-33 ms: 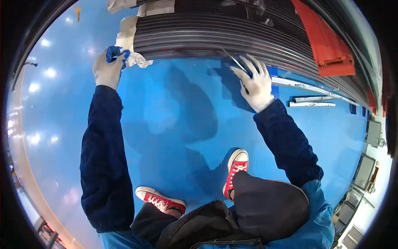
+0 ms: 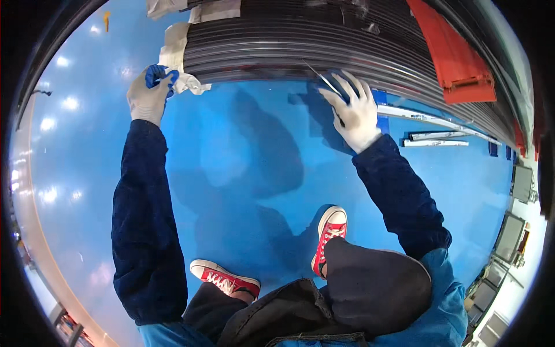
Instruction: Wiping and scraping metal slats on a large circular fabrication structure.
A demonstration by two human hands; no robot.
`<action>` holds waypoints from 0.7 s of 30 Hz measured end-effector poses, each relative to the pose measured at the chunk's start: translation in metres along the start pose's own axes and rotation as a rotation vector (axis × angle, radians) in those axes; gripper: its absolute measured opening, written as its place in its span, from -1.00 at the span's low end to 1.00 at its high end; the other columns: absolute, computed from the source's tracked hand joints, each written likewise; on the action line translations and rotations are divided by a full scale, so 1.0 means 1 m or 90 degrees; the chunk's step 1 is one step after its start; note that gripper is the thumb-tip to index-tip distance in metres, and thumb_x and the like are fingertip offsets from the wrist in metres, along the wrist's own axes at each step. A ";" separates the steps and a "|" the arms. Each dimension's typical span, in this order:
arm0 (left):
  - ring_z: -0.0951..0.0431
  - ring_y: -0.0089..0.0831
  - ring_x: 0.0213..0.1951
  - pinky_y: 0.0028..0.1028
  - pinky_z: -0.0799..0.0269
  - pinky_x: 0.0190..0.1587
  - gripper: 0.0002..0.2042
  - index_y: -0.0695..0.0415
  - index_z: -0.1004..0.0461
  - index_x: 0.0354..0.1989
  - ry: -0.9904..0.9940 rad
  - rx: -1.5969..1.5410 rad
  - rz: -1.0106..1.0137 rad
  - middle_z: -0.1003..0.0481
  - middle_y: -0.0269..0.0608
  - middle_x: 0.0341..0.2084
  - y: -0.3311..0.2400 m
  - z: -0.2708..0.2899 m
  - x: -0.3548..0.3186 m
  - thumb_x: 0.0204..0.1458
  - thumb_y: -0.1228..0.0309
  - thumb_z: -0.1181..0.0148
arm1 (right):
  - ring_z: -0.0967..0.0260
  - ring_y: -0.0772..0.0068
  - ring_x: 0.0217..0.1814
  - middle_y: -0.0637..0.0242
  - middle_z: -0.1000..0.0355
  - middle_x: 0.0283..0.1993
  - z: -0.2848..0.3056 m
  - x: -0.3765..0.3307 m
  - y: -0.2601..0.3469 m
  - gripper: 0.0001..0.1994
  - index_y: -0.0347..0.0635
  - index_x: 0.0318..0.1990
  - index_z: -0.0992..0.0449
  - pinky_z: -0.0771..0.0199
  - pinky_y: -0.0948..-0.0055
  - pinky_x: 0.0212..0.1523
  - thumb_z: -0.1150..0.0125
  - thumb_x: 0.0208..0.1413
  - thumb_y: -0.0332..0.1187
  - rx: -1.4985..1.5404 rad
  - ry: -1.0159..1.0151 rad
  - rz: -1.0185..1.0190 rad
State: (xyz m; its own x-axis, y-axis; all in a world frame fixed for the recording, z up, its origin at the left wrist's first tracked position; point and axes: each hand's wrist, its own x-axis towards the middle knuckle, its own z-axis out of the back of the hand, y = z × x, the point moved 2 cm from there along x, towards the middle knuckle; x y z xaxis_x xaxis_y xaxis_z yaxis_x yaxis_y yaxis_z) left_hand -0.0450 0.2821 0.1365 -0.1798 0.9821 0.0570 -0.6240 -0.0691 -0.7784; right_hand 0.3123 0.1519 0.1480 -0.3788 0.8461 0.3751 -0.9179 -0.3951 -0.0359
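Both my hands edged slightly left: left hand point(image 2: 148, 95) curled at the white wrapping point(image 2: 174, 43) on the dark bars point(image 2: 260, 56), perhaps steadying it; right hand point(image 2: 358, 117) spread by a thin strip point(image 2: 321, 77); I can't tell whether either grips.

Room over flr point(image 2: 217, 147); dk bars point(image 2: 260, 53) block fwd.

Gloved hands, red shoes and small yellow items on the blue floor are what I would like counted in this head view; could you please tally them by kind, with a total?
Gloved hands: 2 (left hand, right hand)
Red shoes: 2 (left shoe, right shoe)
Small yellow item: 1
Total: 5
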 end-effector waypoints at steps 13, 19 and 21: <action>-0.42 -0.64 -0.60 -0.71 -0.42 -0.52 -0.84 0.21 -0.48 -0.36 0.041 -0.178 0.070 -0.46 -0.34 -0.59 0.003 0.007 0.004 -0.15 0.52 -0.29 | -0.09 0.17 0.25 0.31 -0.26 0.08 -0.011 0.018 -0.012 -0.53 0.09 -0.05 -0.42 -0.02 0.05 0.26 -0.20 -0.23 -0.49 -0.056 -0.053 -0.002; -0.41 -0.64 -0.62 -0.72 -0.43 -0.51 -0.84 0.21 -0.48 -0.37 0.019 -0.198 0.068 -0.45 -0.34 -0.60 0.001 0.005 0.000 -0.15 0.54 -0.29 | -0.09 0.16 0.26 0.32 -0.29 0.07 -0.015 0.022 -0.012 -0.52 0.09 -0.04 -0.41 -0.01 0.06 0.27 -0.19 -0.23 -0.51 -0.065 -0.048 -0.034; -0.42 -0.63 -0.62 -0.72 -0.43 -0.51 -0.84 0.21 -0.48 -0.37 0.016 -0.192 0.063 -0.46 -0.34 -0.59 0.003 0.006 0.000 -0.15 0.54 -0.29 | -0.08 0.17 0.26 0.30 -0.30 0.07 -0.010 0.028 -0.018 -0.51 0.13 0.00 -0.39 0.01 0.06 0.28 -0.20 -0.20 -0.46 -0.076 -0.040 -0.037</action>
State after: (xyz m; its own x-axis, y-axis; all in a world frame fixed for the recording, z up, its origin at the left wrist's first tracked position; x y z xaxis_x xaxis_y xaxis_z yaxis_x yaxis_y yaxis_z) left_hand -0.0512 0.2810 0.1380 -0.2073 0.9775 -0.0402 -0.3500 -0.1124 -0.9300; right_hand 0.3175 0.1862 0.1499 -0.3195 0.8407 0.4371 -0.9472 -0.2969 -0.1213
